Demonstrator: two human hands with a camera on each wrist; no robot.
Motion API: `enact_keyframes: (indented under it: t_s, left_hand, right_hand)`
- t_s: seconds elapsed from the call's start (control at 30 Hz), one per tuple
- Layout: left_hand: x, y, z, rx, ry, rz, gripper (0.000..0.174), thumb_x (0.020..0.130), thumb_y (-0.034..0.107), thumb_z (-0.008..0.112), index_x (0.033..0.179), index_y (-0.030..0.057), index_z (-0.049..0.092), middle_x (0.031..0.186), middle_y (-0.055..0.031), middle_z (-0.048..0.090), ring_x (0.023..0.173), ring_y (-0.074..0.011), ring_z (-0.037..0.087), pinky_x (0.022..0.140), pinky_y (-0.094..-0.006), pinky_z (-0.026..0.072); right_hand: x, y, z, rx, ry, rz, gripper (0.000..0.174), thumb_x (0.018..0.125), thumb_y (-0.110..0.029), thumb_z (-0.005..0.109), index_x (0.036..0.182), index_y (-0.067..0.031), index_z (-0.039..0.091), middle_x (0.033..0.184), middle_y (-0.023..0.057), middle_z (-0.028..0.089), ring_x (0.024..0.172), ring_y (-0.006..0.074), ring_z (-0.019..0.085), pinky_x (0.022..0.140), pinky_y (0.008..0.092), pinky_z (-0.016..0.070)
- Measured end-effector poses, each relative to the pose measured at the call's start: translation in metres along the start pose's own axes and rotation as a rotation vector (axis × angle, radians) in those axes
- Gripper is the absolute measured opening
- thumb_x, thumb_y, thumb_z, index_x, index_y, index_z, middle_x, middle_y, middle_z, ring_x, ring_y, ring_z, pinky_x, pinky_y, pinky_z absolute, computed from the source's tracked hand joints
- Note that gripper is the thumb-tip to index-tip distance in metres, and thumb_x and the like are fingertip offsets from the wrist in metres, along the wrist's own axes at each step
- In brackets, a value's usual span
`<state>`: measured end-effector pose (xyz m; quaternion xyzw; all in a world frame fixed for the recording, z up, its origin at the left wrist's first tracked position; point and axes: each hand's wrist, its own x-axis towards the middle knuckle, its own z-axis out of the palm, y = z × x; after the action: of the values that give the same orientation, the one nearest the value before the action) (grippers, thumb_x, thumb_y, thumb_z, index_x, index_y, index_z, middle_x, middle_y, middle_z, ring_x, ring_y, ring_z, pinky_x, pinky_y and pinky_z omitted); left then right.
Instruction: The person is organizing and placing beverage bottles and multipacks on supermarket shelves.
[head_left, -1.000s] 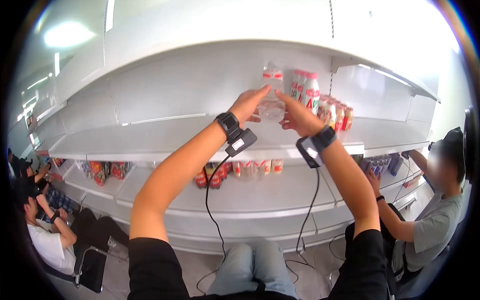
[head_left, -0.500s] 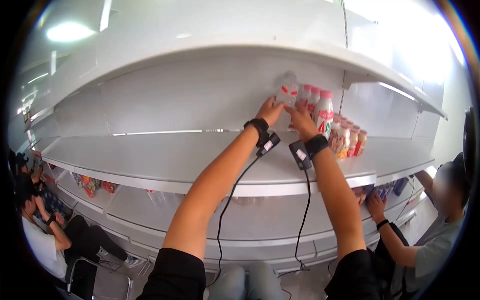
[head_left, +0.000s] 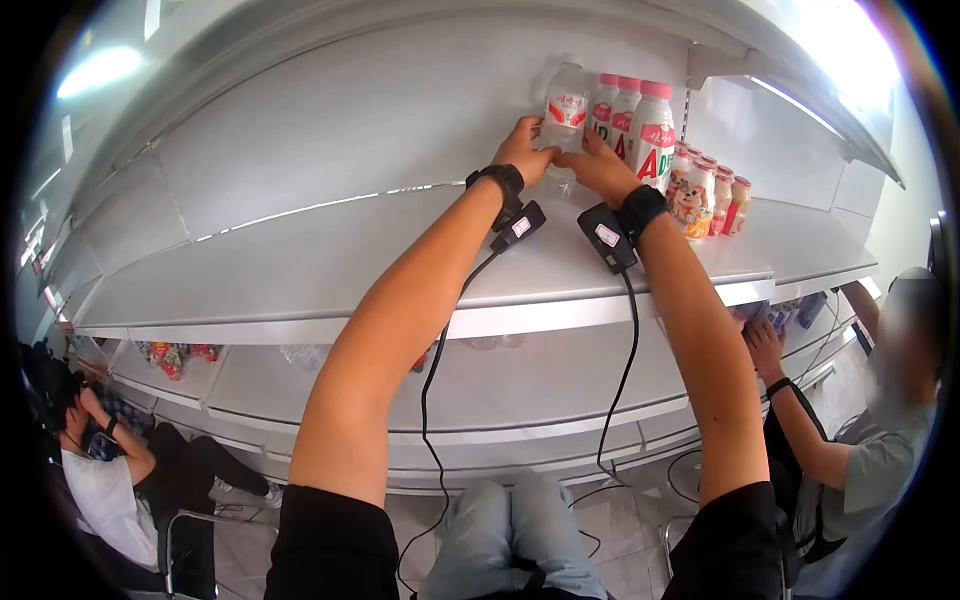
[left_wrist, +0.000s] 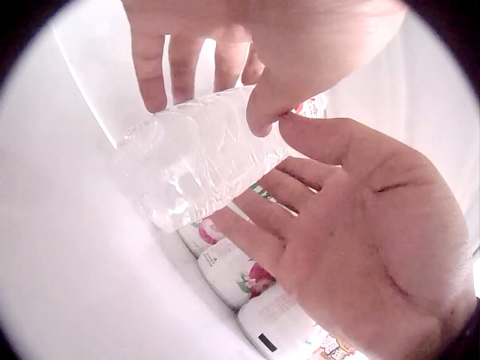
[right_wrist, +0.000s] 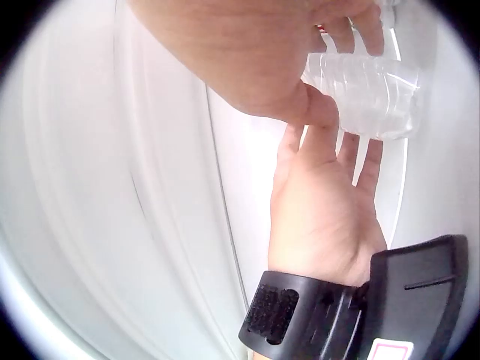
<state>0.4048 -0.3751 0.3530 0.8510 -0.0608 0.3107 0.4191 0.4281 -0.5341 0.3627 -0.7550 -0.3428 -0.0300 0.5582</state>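
Observation:
A clear plastic bottle [head_left: 567, 108] with a red-and-white label stands roughly upright on the upper shelf, close to the left of several white bottles [head_left: 655, 135] with pink caps. My left hand [head_left: 524, 152] holds it from the left, fingers spread along its side. From the right, my right hand [head_left: 602, 170] holds the same bottle, its fingers between it and the white bottles. Both thumbs meet across the front, as the left wrist view shows. In that view the ribbed lower part of the bottle [left_wrist: 195, 154] shows below the fingers.
Small drink bottles [head_left: 692, 200] with red caps cluster right of the white ones. An upper shelf edge [head_left: 800, 80] overhangs the area. Red packages [head_left: 165, 358] lie on the lower shelf at left. A person [head_left: 860, 440] works at the right; another [head_left: 105, 480] sits at left.
The clear bottle, in both hands, has moved right and back, up beside the white bottles. Over the last half second the hands have stayed around it while the head view shifted.

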Motion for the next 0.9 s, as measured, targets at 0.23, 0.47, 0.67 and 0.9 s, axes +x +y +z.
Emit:
enact_keyframes:
  t_s: [0.23, 0.47, 0.67, 0.9]
  left_hand:
    - [-0.004, 0.010, -0.008, -0.061, 0.048, 0.022, 0.062, 0.075, 0.007, 0.069, 0.129, 0.0046, 0.039, 0.133, -0.0169, 0.048, 0.111, -0.0274, 0.058, 0.089, -0.0347, 0.0494]
    - [-0.004, 0.013, -0.007, 0.038, 0.080, 0.032, 0.057, 0.074, 0.009, 0.073, 0.121, 0.0050, 0.042, 0.125, -0.0127, 0.051, 0.106, -0.0241, 0.058, 0.079, -0.0354, 0.0546]
    - [-0.007, 0.020, -0.008, 0.059, -0.016, -0.106, 0.056, 0.077, 0.016, 0.074, 0.122, 0.0032, 0.041, 0.119, -0.0126, 0.052, 0.100, -0.0232, 0.061, 0.072, -0.0349, 0.0574]
    - [-0.016, 0.024, -0.023, -0.028, -0.215, -0.287, 0.056, 0.079, 0.012, 0.071, 0.124, -0.0015, 0.040, 0.111, -0.0171, 0.059, 0.092, -0.0253, 0.066, 0.074, -0.0355, 0.0582]
  right_hand:
    - [-0.012, -0.006, -0.003, 0.148, -0.041, -0.079, 0.085, 0.079, -0.018, 0.068, 0.145, 0.0043, 0.020, 0.147, 0.0257, 0.030, 0.134, 0.0317, 0.035, 0.106, 0.0353, 0.0317]
    - [0.008, 0.018, -0.002, 0.204, 0.080, -0.205, 0.075, 0.078, -0.012, 0.067, 0.141, 0.0031, 0.028, 0.142, 0.0243, 0.037, 0.135, 0.0323, 0.034, 0.108, 0.0366, 0.0309]
    - [0.007, 0.002, -0.003, 0.177, 0.329, -0.487, 0.051, 0.081, -0.011, 0.064, 0.127, 0.0017, 0.046, 0.121, 0.0185, 0.055, 0.115, 0.0277, 0.053, 0.097, 0.0349, 0.0421]
    - [-0.010, -0.014, -0.010, 0.354, 0.077, -0.129, 0.028, 0.089, -0.021, 0.057, 0.109, -0.0026, 0.061, 0.087, 0.0051, 0.065, 0.075, 0.0155, 0.062, 0.066, 0.0285, 0.0500]
